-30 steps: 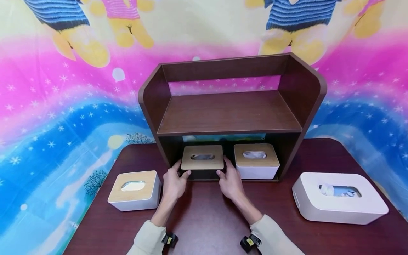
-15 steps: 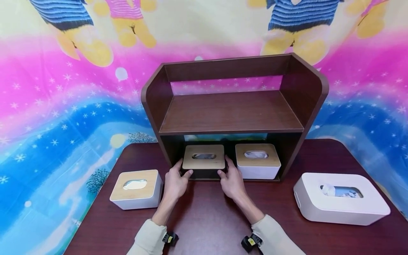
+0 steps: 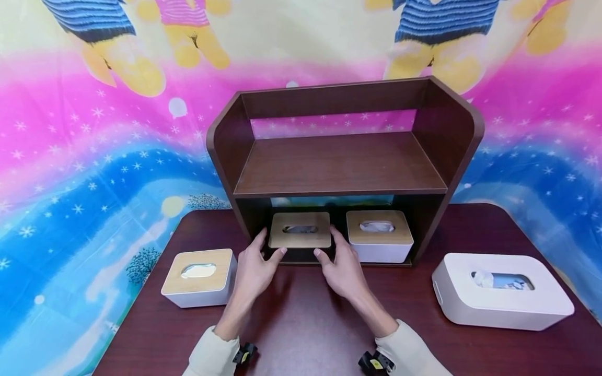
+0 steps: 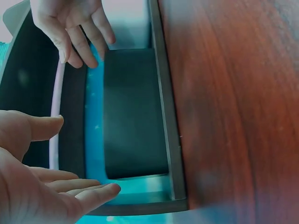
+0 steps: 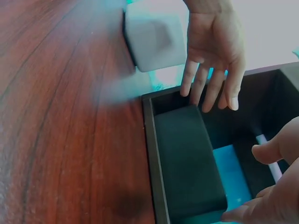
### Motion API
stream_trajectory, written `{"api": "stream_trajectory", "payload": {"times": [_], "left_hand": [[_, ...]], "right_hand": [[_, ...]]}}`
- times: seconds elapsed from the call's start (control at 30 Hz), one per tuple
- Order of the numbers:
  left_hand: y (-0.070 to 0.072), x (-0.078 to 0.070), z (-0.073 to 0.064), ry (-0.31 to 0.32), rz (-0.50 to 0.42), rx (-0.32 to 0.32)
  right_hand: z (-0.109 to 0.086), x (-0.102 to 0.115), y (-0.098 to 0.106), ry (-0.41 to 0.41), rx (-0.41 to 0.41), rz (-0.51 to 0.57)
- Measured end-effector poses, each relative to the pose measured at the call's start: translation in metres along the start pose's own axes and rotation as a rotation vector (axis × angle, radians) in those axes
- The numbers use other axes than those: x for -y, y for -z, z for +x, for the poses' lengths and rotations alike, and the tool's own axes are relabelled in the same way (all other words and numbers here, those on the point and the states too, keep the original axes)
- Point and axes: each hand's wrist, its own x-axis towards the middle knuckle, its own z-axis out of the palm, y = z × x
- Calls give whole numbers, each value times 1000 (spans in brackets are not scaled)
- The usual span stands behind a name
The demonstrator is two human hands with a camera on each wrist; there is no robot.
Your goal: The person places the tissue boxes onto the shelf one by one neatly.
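A black tissue box with a wooden lid [image 3: 300, 239] sits in the lower compartment of the brown desk shelf [image 3: 338, 164]. My left hand [image 3: 254, 269] is at its left side and my right hand [image 3: 345, 269] at its right, fingers straight and thumbs spread in front. Both wrist views show the black front of the box [image 4: 133, 112] with relaxed, extended fingers near its ends, gripping nothing. Close to my right hand, in the same compartment, stands a white tissue box with a wooden lid [image 3: 383, 253].
Another white tissue box with a wooden lid [image 3: 199, 282] stands on the dark red table [image 3: 301, 334], left of the shelf. At the right lies a larger, all-white tissue box [image 3: 503, 303]. Behind the shelf hangs a colourful printed cloth [image 3: 117, 198].
Both hands have loosened from the black tissue box, their thumbs lifting from its lower front and fingers spreading. The box stays in the same spot on the shelf.
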Motion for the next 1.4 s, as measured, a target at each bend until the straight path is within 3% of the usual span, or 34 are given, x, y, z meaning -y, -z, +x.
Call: {"api": "stream_trajectory", "payload": {"times": [0.43,0.67,0.9,1.2,1.4], "left_hand": [[20,-6,-8,-80,48,-1],[37,-5,-20,-77,68,30],[70,4,-34,-21,88,64],[122,35,-46,48,136,44],[146,56,-49,102,207,67]], "right_hand": [[-17,21,1,103,58,-27],[-25,24,-10,134,94,-30],[-31,24,-21,146,209,-10],[-34,29,-41,154,323,6],[-36,33,-58,139,353,9]]}}
